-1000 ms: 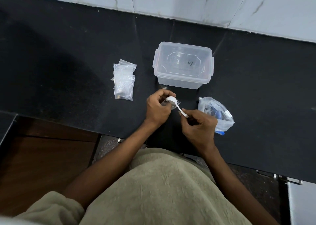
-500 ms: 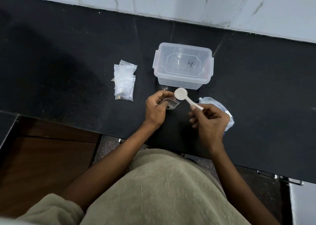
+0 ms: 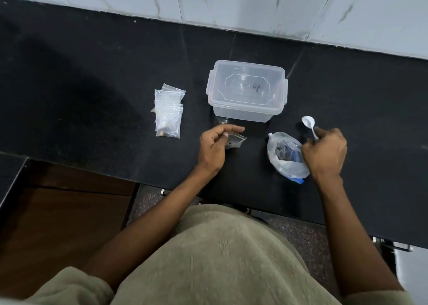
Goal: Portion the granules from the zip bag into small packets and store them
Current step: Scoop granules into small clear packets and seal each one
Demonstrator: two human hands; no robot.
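Black stone counter under us — our left hand pinches a small packet holding a few granules, our right hand grips the white spoon beside the zip bag. We judge sealing comes next — into the lidded plastic box.

Olive-khaki garment drapes the front, soft and wrinkled; short sleeves, both forearms bare to the fingers.

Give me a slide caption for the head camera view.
Left hand holds a small packet; right hand lifts a white spoon beside the zip bag.
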